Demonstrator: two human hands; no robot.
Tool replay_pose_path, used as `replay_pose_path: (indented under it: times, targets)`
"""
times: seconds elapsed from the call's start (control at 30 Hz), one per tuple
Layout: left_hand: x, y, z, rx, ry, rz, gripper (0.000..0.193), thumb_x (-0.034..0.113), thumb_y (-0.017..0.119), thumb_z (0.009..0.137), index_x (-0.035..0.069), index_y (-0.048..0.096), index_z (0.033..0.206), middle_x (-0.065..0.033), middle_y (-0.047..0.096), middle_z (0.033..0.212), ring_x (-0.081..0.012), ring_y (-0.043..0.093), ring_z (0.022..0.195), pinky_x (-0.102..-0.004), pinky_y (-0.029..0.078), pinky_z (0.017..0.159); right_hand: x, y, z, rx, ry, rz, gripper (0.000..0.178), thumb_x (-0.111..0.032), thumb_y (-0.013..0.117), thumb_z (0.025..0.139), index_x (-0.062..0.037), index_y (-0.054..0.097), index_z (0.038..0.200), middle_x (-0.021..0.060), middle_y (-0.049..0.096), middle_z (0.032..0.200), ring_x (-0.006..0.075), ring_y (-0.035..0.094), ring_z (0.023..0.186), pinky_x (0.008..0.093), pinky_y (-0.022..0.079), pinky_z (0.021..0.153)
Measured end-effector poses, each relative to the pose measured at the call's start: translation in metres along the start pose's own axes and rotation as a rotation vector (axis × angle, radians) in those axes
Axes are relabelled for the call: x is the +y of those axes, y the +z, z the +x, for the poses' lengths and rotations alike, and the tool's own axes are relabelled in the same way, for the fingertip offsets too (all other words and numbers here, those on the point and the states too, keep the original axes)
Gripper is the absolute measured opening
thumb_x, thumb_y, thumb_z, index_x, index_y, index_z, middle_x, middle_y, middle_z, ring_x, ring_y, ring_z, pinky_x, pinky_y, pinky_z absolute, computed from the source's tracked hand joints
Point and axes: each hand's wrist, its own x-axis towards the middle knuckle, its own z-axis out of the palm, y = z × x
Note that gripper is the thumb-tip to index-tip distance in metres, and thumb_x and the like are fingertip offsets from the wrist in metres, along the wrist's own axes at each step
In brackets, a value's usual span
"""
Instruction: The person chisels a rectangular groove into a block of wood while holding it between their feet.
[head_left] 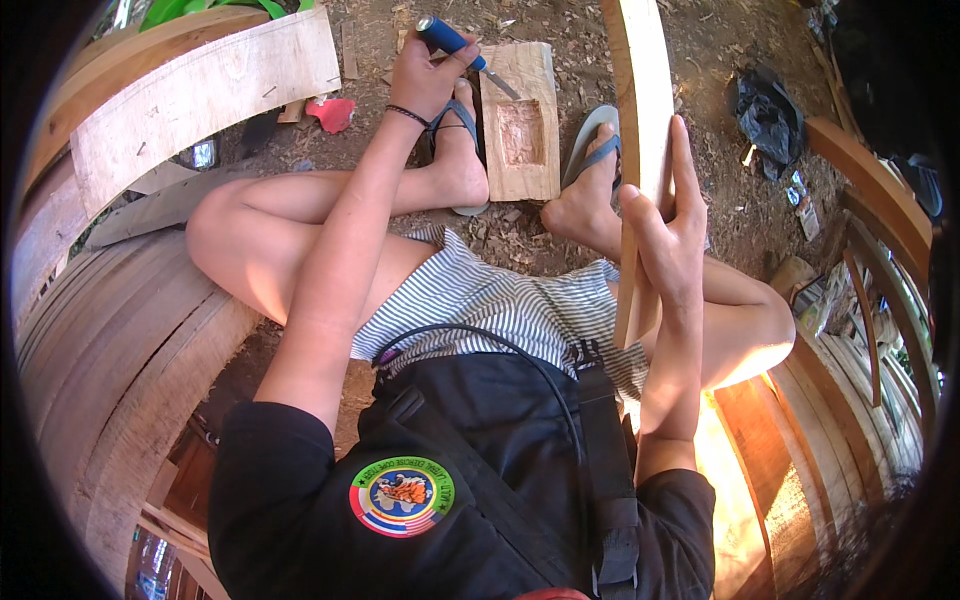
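Observation:
My left hand [425, 80] is closed around the blue handle of a chisel [450, 40]. The metal blade slants down to the right, its tip over a short wooden block [497, 185] near the top edge of a rectangular recess cut in it. This block lies on the ground between my sandalled feet. On the right, my right hand [672, 225] grips a long squared wooden beam [645, 75], thumb on its left side and a finger stretched along its right. The beam runs from the top of the view down beside my right thigh.
Stacked curved planks [120, 330] stand at the left, below a pale board [210, 100] with nails sticking out. More timber [800, 440] is at the right. A black plastic bag [768, 122], a red scrap [331, 114] and wood chips litter the dirt ground.

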Motion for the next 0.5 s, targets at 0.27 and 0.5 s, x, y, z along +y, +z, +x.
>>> replay_pose_path:
  times: [0.27, 0.5]
  targets:
    - [0.011, 0.002, 0.000, -0.085, 0.025, 0.175, 0.029, 0.012, 0.073, 0.089, 0.003, 0.053, 0.108, -0.0113, 0.069, 0.108, -0.0186, 0.067, 0.100, -0.0328, 0.058, 0.085, 0.006, -0.001, 0.001, 0.010, 0.022, -0.039, 0.085, -0.020, 0.066, 0.080, 0.0032, 0.027, 0.152, 0.0246, 0.058, 0.131, 0.0273, 0.060, 0.116, 0.0372, 0.046, 0.100]
    - [0.009, 0.003, -0.001, -0.065, 0.041, 0.152, 0.028, 0.011, 0.073, 0.089, 0.002, 0.055, 0.107, -0.0111, 0.069, 0.108, -0.0187, 0.067, 0.100, -0.0328, 0.059, 0.084, 0.005, 0.000, 0.002, 0.007, 0.007, -0.019, 0.085, -0.019, 0.067, 0.081, 0.0038, 0.026, 0.152, 0.0245, 0.057, 0.133, 0.0268, 0.059, 0.117, 0.0372, 0.046, 0.100]
